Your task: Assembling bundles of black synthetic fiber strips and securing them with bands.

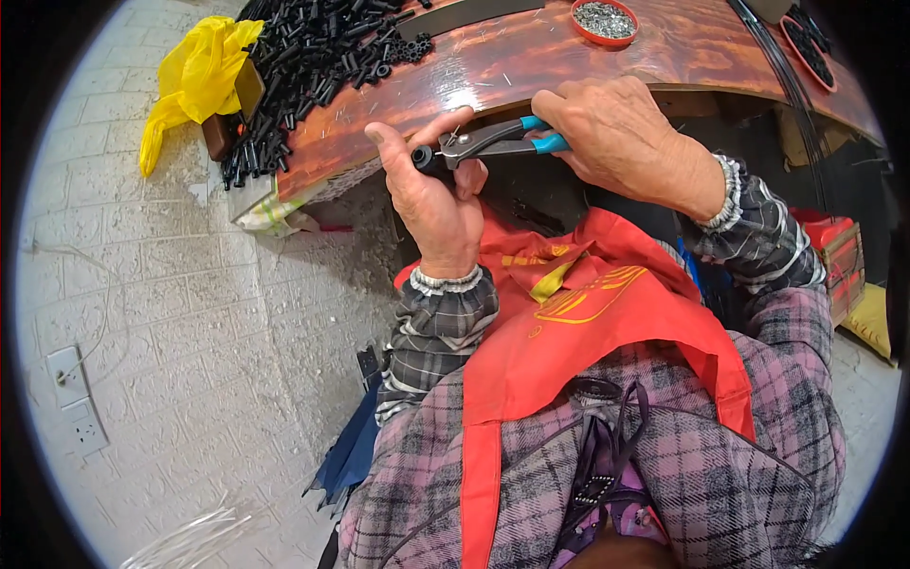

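My right hand [621, 142] is closed round the teal-tipped handles of a pair of pliers [500, 139]. The pliers point left, and their dark jaws meet a small black tubular part [426, 159] or something thin and metallic at its end; the exact contact is too small to make out. My left hand [434, 213] holds that black part between its fingers, with the thumb raised and the forefinger stretched behind the jaws. Both hands are above the near edge of the wooden table [512, 71], over a red apron [578, 313] on my lap.
A large heap of black tubular parts [322, 57] covers the table's left end, beside a yellow plastic bag [199, 76]. A red dish of small metal pieces [605, 21] stands at the back. Thin black rods [791, 90] cross the table's right side near another red-rimmed dish [808, 54].
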A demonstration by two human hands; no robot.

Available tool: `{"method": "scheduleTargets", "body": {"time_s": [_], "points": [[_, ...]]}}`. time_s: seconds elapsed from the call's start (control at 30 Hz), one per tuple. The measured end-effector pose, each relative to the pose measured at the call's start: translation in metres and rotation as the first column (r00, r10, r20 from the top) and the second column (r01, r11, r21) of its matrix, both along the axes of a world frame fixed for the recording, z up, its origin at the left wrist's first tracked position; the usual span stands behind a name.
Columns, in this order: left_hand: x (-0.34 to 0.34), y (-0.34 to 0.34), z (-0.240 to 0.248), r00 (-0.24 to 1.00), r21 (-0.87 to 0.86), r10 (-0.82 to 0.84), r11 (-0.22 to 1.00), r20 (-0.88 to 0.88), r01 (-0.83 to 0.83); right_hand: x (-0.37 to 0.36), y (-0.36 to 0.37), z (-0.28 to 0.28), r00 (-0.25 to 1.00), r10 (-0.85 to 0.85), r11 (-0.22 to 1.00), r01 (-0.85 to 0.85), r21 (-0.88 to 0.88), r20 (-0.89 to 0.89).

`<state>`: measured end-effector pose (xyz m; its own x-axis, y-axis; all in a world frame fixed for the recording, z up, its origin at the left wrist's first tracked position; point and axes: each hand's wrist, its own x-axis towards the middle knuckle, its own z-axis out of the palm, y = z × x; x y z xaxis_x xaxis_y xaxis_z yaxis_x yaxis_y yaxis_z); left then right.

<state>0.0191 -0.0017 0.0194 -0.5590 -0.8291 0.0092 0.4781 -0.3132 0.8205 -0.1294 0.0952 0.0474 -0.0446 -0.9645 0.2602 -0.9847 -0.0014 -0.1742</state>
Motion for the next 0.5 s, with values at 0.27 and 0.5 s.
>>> {"method": "scheduleTargets", "body": {"time_s": [0.27,0.5], "points": [[-0.001,0.003,-0.003,0.994,0.018,0.074,0.997,0.08,-0.076,0.007,-0.002,-0.002,0.998,-0.021,0.995,0.015,-0.096,-0.065],[0.0,0.006,-0.001,0.981,-0.001,0.135,0.991,0.138,-0.136,0.005,-0.005,0.007,0.952,-0.024,0.987,-0.025,-0.157,-0.304]]}}
